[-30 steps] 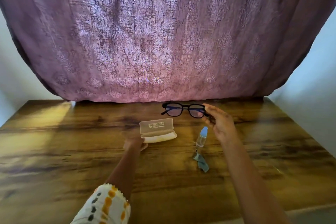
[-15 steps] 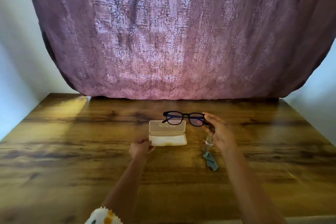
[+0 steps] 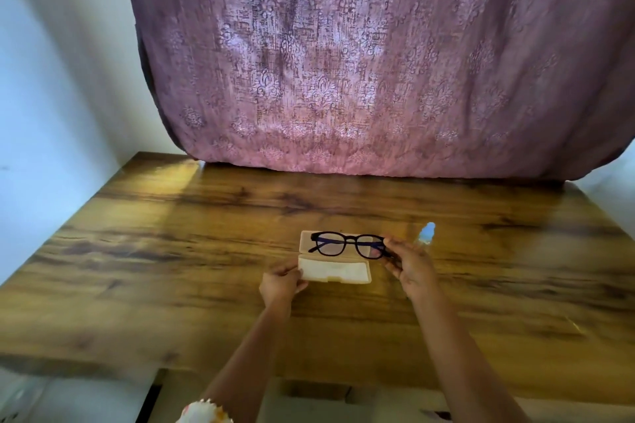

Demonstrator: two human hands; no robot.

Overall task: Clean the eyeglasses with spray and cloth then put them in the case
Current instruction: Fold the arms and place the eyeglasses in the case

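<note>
— Where does the light enter?
— Through the curtain [image 3: 378, 62] beyond the hands, glowing pink; a sunlit streak lies on the table [image 3: 137, 251] far left of them.
— Sharpness?
— Soft throughout; edges bow, wide-angle.

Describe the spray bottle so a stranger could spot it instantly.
Start at the wooden table below the mauve curtain. Near its middle an open cream case lies, with the right hand holding black eyeglasses over it. Just right of that hand stands the spray bottle: small, clear, the only thing with a pale blue cap.
</note>
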